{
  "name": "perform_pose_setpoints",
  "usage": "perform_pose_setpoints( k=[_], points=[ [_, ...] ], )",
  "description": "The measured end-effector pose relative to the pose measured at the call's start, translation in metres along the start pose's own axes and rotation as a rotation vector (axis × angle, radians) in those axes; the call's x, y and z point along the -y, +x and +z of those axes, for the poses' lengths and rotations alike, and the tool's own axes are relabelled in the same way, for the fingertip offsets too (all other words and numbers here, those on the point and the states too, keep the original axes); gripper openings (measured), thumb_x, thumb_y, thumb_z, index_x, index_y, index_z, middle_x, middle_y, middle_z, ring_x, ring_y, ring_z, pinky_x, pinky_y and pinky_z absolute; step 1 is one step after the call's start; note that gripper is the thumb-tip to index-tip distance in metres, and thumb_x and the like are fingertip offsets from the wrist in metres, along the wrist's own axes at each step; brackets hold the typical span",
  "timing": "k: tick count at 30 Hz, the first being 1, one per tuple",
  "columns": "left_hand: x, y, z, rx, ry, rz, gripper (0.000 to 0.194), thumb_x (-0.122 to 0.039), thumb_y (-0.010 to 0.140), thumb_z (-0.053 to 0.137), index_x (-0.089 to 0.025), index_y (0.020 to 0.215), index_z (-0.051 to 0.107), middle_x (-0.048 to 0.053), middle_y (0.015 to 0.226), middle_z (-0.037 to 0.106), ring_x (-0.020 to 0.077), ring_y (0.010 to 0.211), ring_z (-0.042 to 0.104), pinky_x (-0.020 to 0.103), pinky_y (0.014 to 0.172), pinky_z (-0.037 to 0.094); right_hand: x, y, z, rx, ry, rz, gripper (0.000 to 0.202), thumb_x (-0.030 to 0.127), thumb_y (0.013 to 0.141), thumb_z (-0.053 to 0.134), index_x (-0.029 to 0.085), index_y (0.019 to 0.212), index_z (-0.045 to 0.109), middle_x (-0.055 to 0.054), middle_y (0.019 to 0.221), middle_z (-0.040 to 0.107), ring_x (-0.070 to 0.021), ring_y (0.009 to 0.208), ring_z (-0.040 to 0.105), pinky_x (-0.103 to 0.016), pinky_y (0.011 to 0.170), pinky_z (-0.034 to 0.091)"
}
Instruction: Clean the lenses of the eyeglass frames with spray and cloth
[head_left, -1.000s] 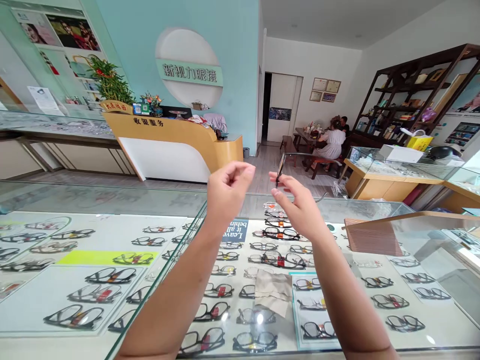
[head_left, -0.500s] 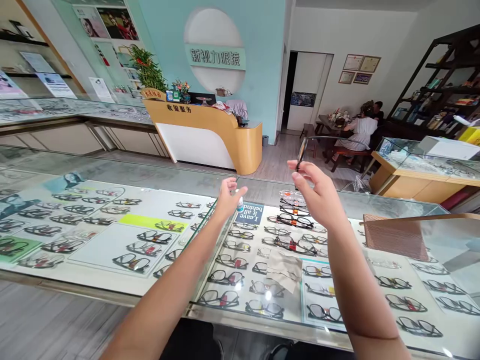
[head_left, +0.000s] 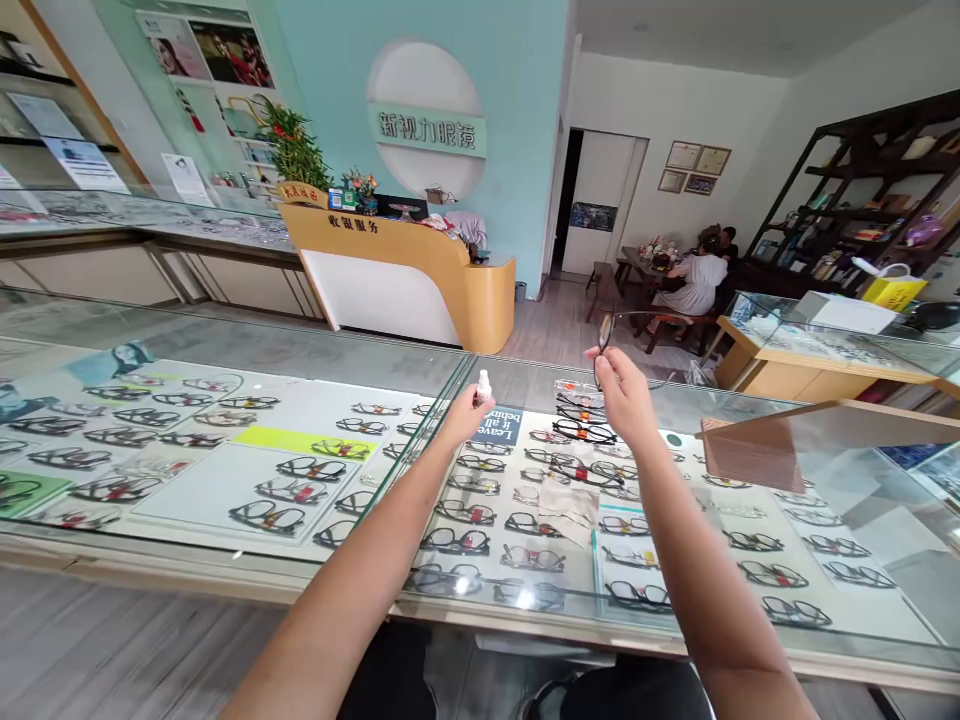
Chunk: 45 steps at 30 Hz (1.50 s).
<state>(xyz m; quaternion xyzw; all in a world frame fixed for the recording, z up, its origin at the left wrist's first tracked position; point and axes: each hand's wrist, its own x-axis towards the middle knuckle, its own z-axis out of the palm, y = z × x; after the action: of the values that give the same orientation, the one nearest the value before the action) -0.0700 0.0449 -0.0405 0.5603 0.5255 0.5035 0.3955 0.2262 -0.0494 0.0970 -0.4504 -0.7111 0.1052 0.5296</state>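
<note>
- Dark-framed spectacles (head_left: 609,335) are being held up above the far edge of the glass-topped display counter (head_left: 225,570), pinched at one lens rim, with one thin temple arm extending to the right.
- Right hand (head_left: 626,400) is gripping the spectacles: thumb and fingertips are closing narrowly on the frame, with the palm facing away from the camera.
- Left hand (head_left: 466,415) is closing around a small white bottle with a pale cap (head_left: 484,384), fingers curling tight about its body; the bottle is standing upright over the counter glass, near the spectacles but apart from them.
- Rows of folded eyeglass frames (head_left: 457,540) are lying under the counter glass, beneath both forearms.
- Beige folded cleaning cloth (head_left: 568,508) is resting on the counter between the two arms.
- Dark blue card with white lettering (head_left: 501,428) is lying just beyond the left hand.
- Brown wooden-looking panel (head_left: 754,460) is sitting at the right side of the counter.
- Curved yellow-and-white reception desk (head_left: 397,280) is standing across the floor, in front of the light blue wall.
- Seated people at a dark table (head_left: 694,280) are occupying the far room corner.
</note>
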Motion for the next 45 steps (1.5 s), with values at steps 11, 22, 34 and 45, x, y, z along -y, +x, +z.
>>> perform_pose_setpoints(
  k=[11, 22, 34, 45],
  points=[
    [-0.108, -0.041, 0.063, 0.441, -0.509, -0.026, 0.070, -0.092, 0.082, 0.052, -0.022, 0.074, 0.051, 0.000, 0.067, 0.044, 0.0140, 0.059, 0.044, 0.023, 0.046, 0.031, -0.035, -0.054, 0.030, -0.046, 0.100, 0.096, 0.045, 0.050, 0.113, 0.039, 0.020, 0.122, 0.071, -0.013, 0.124, 0.076, -0.0271, 0.118, 0.067, -0.042, 0.108, 0.048],
    [-0.093, -0.049, 0.069, 0.529, -0.604, -0.129, 0.089, -0.111, 0.071, 0.045, -0.023, 0.058, 0.044, -0.004, 0.052, 0.030, 0.0104, 0.046, 0.030, 0.020, 0.039, 0.014, -0.033, -0.066, 0.049, 0.119, 0.192, 0.135, 0.049, 0.054, 0.115, 0.035, 0.022, 0.115, 0.072, -0.011, 0.117, 0.076, -0.0271, 0.114, 0.069, -0.041, 0.105, 0.050],
    [-0.084, -0.055, 0.080, 0.304, -0.179, 0.026, 0.079, -0.094, 0.084, 0.047, -0.022, 0.054, 0.051, 0.002, 0.050, 0.043, 0.0114, 0.048, 0.037, 0.025, 0.045, 0.022, -0.024, -0.069, 0.054, 0.218, 0.327, 0.182, 0.050, 0.059, 0.113, 0.039, 0.023, 0.106, 0.073, -0.007, 0.108, 0.074, -0.0236, 0.102, 0.066, -0.038, 0.100, 0.052],
    [-0.088, -0.060, 0.077, 0.303, -0.170, 0.058, 0.079, -0.097, 0.084, 0.041, -0.022, 0.062, 0.052, 0.001, 0.055, 0.047, 0.0122, 0.052, 0.039, 0.025, 0.048, 0.027, -0.019, -0.067, 0.051, 0.234, 0.521, 0.218, 0.049, 0.066, 0.108, 0.050, 0.025, 0.096, 0.074, -0.006, 0.104, 0.074, -0.0254, 0.099, 0.063, -0.039, 0.099, 0.049]
  ],
)
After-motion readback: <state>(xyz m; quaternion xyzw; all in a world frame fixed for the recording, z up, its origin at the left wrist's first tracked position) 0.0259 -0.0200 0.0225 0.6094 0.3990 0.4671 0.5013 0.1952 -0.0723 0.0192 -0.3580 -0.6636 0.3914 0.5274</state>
